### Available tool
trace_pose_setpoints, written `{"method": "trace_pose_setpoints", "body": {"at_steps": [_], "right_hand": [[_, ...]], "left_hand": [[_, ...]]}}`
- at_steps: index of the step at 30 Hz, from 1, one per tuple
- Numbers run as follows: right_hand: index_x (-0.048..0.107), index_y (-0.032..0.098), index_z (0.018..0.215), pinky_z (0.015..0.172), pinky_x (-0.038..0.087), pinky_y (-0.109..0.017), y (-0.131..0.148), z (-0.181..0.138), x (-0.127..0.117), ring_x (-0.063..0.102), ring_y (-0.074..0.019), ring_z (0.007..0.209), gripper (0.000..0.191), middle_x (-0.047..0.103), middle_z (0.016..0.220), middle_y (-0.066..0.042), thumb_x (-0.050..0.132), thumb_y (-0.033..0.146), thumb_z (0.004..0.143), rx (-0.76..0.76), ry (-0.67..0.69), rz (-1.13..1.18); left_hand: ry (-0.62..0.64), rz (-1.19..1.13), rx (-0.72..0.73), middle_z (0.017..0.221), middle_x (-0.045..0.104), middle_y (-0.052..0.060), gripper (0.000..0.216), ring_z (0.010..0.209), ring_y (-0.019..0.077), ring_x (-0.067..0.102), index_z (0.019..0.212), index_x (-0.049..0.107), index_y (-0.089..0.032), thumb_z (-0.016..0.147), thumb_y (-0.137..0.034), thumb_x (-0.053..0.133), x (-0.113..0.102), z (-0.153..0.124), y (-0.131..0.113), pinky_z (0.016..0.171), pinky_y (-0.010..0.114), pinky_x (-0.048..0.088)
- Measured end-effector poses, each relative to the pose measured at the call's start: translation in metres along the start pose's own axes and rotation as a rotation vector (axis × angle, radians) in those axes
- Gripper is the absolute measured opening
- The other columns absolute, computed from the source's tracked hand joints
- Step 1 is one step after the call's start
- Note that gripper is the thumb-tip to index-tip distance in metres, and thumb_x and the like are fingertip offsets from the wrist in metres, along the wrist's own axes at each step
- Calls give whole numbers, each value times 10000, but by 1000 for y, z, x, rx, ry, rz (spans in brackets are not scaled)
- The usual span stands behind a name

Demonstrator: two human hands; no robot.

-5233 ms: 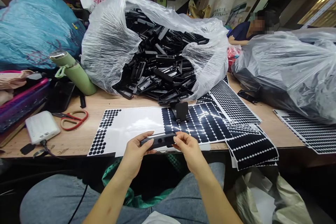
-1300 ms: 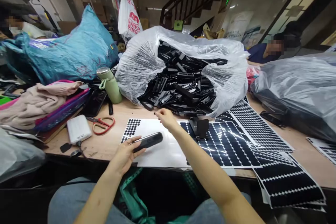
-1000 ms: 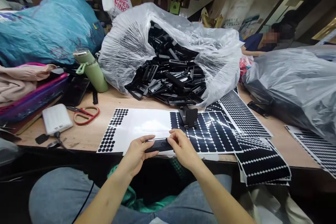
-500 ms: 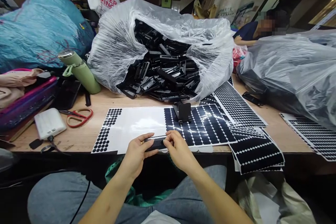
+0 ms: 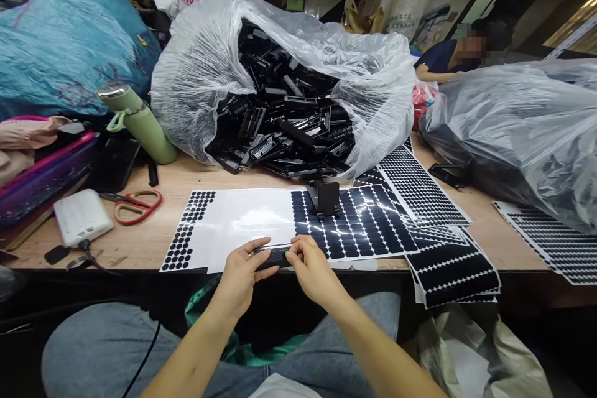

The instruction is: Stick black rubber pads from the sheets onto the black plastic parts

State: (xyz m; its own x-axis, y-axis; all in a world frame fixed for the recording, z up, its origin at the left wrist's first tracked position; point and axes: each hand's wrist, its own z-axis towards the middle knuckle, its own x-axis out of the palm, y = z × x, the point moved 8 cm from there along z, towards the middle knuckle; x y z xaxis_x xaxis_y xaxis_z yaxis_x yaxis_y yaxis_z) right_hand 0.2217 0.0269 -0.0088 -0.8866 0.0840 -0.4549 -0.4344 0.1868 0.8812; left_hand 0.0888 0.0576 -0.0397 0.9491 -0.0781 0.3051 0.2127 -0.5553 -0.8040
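Just over the table's front edge, my left hand (image 5: 242, 270) grips the left end of a small black plastic piece (image 5: 276, 257) with a ribbed face. At its right end, the thumb and fingers of my right hand (image 5: 311, 264) are closed on the same piece; the fingertips hide part of it. Behind my hands lies a white backing sheet (image 5: 247, 214). Black oblong stickers (image 5: 364, 233) cover its right part, and small round black stickers (image 5: 189, 236) line its left side. A black folding stand (image 5: 325, 199) is upright on the sheet.
Behind the sheet, a big clear plastic bag (image 5: 196, 74) spills black plastic parts (image 5: 298, 130). Red-handled scissors (image 5: 140, 206), a white power bank (image 5: 83, 217) and a green bottle (image 5: 142, 127) sit left. More sticker sheets (image 5: 452, 267) and a grey bag (image 5: 517, 130) lie right; a person (image 5: 443, 59) sits beyond.
Both hands stay on the black piece and have shifted only very slightly left, as has the whole view. Nothing has been let go or picked up.
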Motion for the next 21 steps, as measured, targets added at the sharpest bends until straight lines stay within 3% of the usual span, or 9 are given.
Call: {"method": "trace_pose_setpoints", "body": {"at_steps": [4,8,12,16,21], "right_hand": [[479,208,762,749,435,-334,-6,8,-8,543,-178,818,59,504,1020,-72,486,263,782,-27,-111,-101],[471,166,922,738,431,-378,-28,33,-27,549,-248,854,193,508,978,-129,477,315,800,120,-304,-391],[512,139,886,698,437,-390,-40,52,-29,540,-307,903,180,517,966,-189,506,287,783,229,-300,-584],[530,146,841,694,441,-372,-41,53,-23,561,-281,864,103,541,936,-175,482,221,789,242,-251,-555],[532,144,866,739,419,-376,-36,47,-26,549,-275,876,119,547,939,-171,484,213,781,218,-321,-530]], "left_hand": [[-3,24,15,758,621,45,302,701,157,624,973,602,-127,675,-146,649,-3,4,0,617,316,572],[-13,46,35,828,618,62,278,760,167,618,945,609,-114,673,-144,653,-8,14,-2,676,342,571],[17,76,36,842,605,62,274,780,165,609,924,615,-111,664,-173,676,-12,23,-2,729,367,561],[38,64,36,829,603,59,284,777,160,606,913,618,-112,649,-187,695,-17,27,1,727,351,561],[33,59,34,826,600,58,266,776,164,611,913,617,-120,663,-182,684,-22,30,8,709,339,567]]}}
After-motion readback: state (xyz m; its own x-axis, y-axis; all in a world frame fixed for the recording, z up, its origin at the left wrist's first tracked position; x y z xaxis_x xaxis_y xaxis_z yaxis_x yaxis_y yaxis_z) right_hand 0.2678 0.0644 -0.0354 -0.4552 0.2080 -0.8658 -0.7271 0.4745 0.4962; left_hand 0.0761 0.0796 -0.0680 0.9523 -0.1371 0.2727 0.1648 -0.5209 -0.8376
